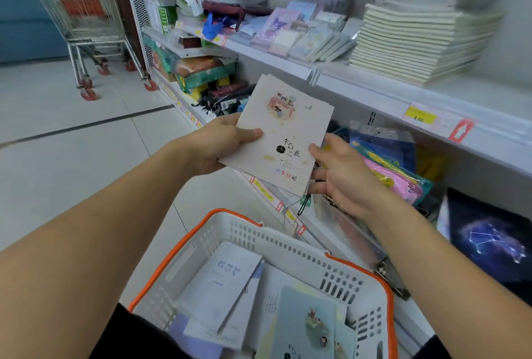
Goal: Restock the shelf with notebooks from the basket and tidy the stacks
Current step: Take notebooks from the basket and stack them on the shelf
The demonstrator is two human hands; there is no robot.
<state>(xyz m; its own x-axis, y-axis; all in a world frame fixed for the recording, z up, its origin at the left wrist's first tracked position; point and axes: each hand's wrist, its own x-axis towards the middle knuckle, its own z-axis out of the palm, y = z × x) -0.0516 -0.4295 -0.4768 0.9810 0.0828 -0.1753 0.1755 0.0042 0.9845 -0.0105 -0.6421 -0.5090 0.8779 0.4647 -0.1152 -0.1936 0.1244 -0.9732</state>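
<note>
Wire shopping trolley (86,13) with red wheel guards parked on pale tiled floor (72,134), upper left, beside shelving end. Blue wall panel (26,18) seen behind it. Yellow price tag (420,117) and red arrow label (460,129) fixed to upper shelf edge. Dark constellation-print item (489,240) stood at lower right. Pink and blue plastic pouches (397,168) leaned together on lower tier. Boxed goods (207,73) piled at far left end, blurred.

Both forearms bare from elbow to wrist, no watch, rings or gloves seen on left hand (221,142) or right hand (342,177); dark garment (126,338) at the bottom edge.
</note>
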